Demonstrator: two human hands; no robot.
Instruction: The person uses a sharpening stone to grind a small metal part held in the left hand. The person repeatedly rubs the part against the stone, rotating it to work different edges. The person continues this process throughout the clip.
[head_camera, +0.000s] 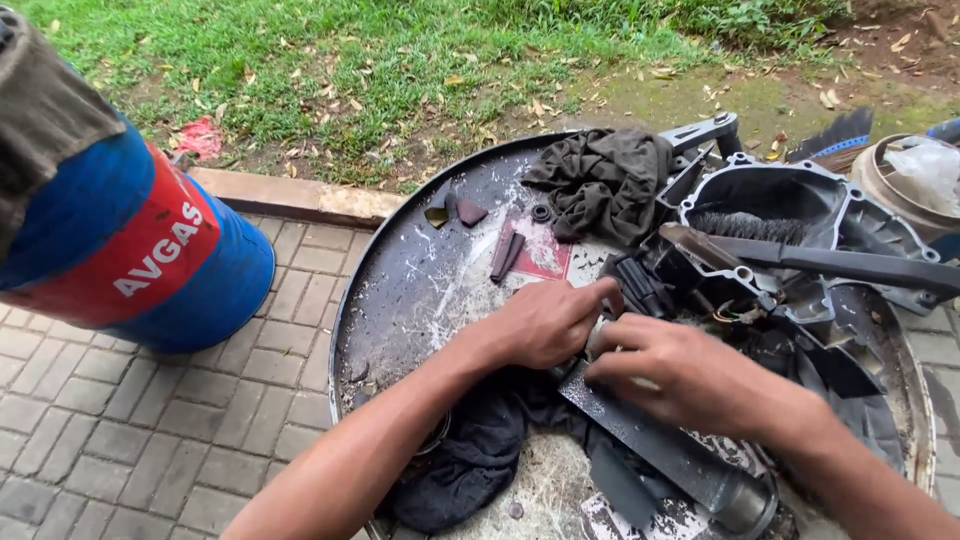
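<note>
Both my hands meet over a round, dirty metal tray (400, 300). My left hand (545, 322) curls over a small part at the middle, fingertips touching the black engine parts (640, 285). My right hand (680, 375) grips the same small pale part from the right, resting above a long grey metal bar (660, 445) that runs toward the tray's near edge. What lies between the fingers is mostly hidden.
A black engine casing (790, 200) with a brush (750, 228) in it fills the tray's right side. A dark olive rag (605, 180) lies at the back, a black cloth (480, 450) at the front. A blue and red drum (150, 250) stands left on paving bricks; grass lies beyond.
</note>
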